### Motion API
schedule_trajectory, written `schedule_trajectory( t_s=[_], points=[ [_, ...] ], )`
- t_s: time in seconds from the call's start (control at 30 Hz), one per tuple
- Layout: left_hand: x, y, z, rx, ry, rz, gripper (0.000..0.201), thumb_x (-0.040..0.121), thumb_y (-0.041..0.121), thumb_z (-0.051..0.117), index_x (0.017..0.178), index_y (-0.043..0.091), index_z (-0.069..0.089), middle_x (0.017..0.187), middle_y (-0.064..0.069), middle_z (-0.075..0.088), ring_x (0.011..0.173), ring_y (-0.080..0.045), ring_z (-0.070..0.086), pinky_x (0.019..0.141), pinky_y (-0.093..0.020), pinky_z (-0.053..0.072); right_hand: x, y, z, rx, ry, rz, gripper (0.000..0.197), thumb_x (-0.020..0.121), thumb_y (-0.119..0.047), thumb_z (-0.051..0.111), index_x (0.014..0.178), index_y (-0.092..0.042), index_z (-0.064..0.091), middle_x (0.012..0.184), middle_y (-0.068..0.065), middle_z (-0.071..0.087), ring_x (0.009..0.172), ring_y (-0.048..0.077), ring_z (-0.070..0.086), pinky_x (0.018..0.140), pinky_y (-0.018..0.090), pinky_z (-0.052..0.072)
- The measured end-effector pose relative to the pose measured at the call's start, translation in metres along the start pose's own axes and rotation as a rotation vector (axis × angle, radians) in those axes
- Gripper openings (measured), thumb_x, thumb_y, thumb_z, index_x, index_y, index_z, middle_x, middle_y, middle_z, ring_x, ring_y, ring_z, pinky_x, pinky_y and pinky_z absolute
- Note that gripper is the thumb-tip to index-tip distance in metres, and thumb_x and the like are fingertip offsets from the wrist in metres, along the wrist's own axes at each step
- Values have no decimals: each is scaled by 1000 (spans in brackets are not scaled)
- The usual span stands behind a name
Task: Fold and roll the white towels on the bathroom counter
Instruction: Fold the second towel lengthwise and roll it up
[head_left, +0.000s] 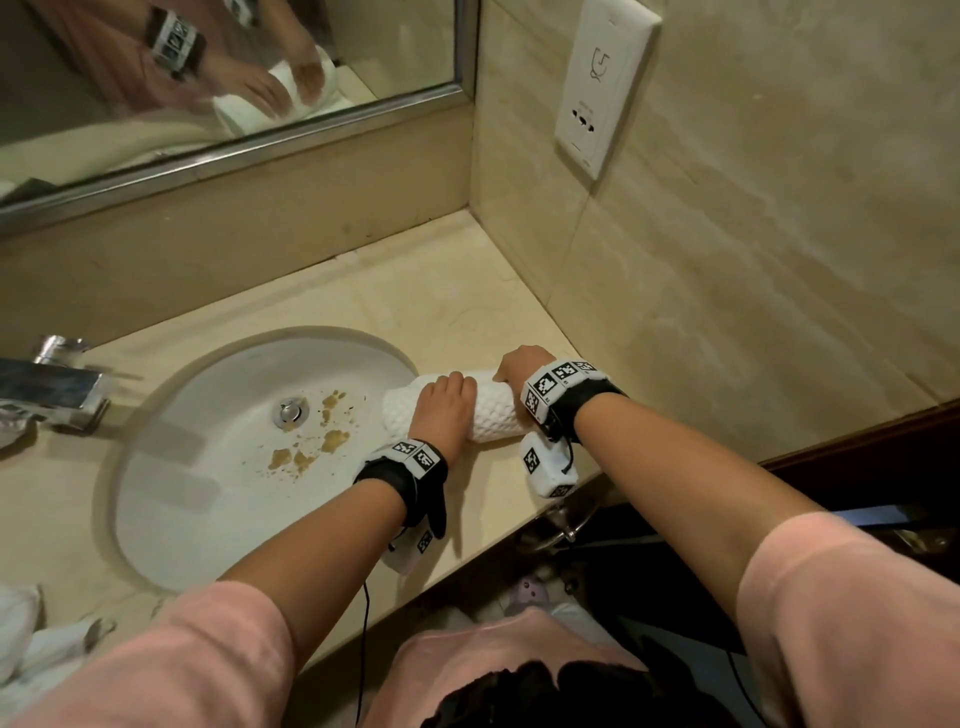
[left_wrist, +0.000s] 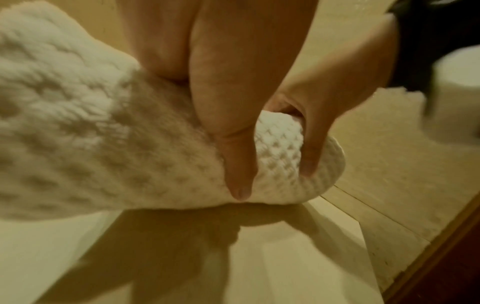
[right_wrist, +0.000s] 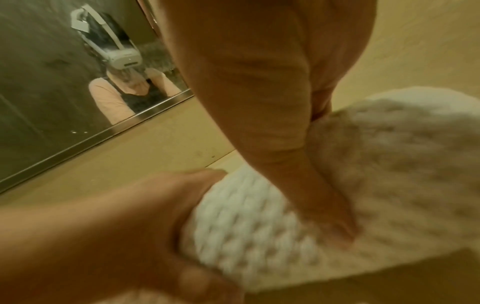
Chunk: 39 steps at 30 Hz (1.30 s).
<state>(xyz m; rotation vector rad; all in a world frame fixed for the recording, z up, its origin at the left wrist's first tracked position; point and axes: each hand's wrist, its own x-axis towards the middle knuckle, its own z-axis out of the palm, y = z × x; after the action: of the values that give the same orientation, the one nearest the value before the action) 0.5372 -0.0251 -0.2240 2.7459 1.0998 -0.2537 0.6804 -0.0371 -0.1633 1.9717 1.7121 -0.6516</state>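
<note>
The left hand (head_left: 444, 410) lies over the top of the rolled towel (head_left: 488, 410), its fingers (head_left: 457, 378) curled over the far side of the roll. The right hand (head_left: 522, 364) grips the roll's right part, fingers bent down over the far side and hidden from the head view. Both hands hold the same towel, with a short stretch of it bare between them.

The left wrist view shows what the head view cannot: the left thumb (left_wrist: 237, 164) pressing along the near face of the roll, and 1 finger of the right hand (left_wrist: 311, 148) hooked over the roll close to its rounded right end (left_wrist: 335, 162). The right wrist view, which is blurred, shows the right thumb (right_wrist: 330, 209) pushed into the towel's waffle weave and the left hand (right_wrist: 103, 226) wrapped over the roll from the left. It also catches the mirror (right_wrist: 64, 102).

The towel is a tight white cylinder lying flat on the counter (head_left: 447, 296), just right of the sink (head_left: 218, 431), near the front edge. Its long axis runs left to right, the left end (head_left: 397, 408) at the basin's rim and slightly farther away, the right end (head_left: 511, 428) angled a little nearer. A loose white towel (head_left: 31, 639) lies bunched at the near left of the counter.
</note>
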Motion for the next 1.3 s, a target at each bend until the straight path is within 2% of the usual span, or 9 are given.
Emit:
schedule_trajectory(
  t_s=[0.17, 0.3, 0.5, 0.67, 0.8, 1.0, 1.1, 1.17, 1.3],
  points=[
    [19, -15, -9, -61, -108, 92, 69, 66, 38, 80, 116, 7, 45, 117, -10, 48, 105, -26, 48, 84, -35, 43, -1, -6, 35, 41, 221, 25, 36, 77, -16, 70, 109, -13, 55, 108, 6, 60, 103, 25, 59, 87, 32, 46],
    [33, -24, -18, -119, -188, 87, 76, 65, 40, 83, 122, 7, 46, 120, -11, 50, 109, -27, 49, 90, -35, 44, -14, -9, 71, 0, 506, 88, 83, 71, -3, 71, 142, 2, 30, 147, 22, 31, 140, 38, 25, 121, 44, 9],
    [47, -21, -31, -77, -293, 100, 84, 58, 43, 87, 124, 9, 46, 120, -8, 51, 107, -25, 53, 91, -35, 47, -2, 7, 81, 56, 601, 10, 74, 45, -4, 83, 114, -6, 58, 102, 8, 62, 98, 26, 61, 102, 37, 44],
    [29, -11, -15, 117, -89, 102, 87, 68, 48, 75, 135, 11, 32, 126, -9, 45, 110, -28, 47, 92, -41, 40, 2, 12, 42, 82, 307, 14, 55, 74, -13, 70, 124, -9, 46, 120, 9, 53, 114, 26, 49, 100, 32, 34],
    [23, -15, -4, 218, 10, 130, 75, 86, 36, 55, 146, 11, 18, 138, -11, 38, 121, -30, 41, 102, -44, 32, 13, 20, 23, -11, 137, 17, 71, 62, -19, 83, 121, -13, 45, 114, 5, 56, 105, 25, 55, 89, 34, 44],
    [50, -27, -22, 109, -143, 208, 94, 64, 40, 79, 139, 12, 29, 131, -8, 48, 114, -26, 50, 96, -37, 41, 50, 32, 25, 49, 5, 56, 85, 34, -32, 90, 105, -25, 43, 101, -1, 58, 93, 23, 61, 79, 36, 52],
    [57, -31, -22, 55, -200, 225, 103, 59, 43, 83, 140, 10, 29, 137, -9, 46, 119, -27, 49, 101, -38, 39, 38, 23, 31, -20, 104, 34, 100, 50, -29, 89, 133, -16, 35, 129, 7, 49, 122, 28, 48, 103, 37, 38],
    [62, -34, -22, 33, -217, 241, 110, 59, 45, 84, 143, 8, 25, 144, -10, 40, 127, -27, 45, 106, -37, 34, 25, 12, 45, -95, 198, 44, 117, 65, -28, 83, 149, -4, 6, 154, 15, 18, 144, 32, 16, 120, 40, 7],
    [68, -36, -28, 3, -245, 249, 109, 59, 47, 84, 143, 7, 27, 139, -9, 46, 123, -26, 49, 104, -34, 38, 12, 2, 77, -108, 350, 86, 119, 76, -34, 75, 149, -2, -14, 159, 17, -10, 147, 31, -10, 116, 40, -13]
  ],
)
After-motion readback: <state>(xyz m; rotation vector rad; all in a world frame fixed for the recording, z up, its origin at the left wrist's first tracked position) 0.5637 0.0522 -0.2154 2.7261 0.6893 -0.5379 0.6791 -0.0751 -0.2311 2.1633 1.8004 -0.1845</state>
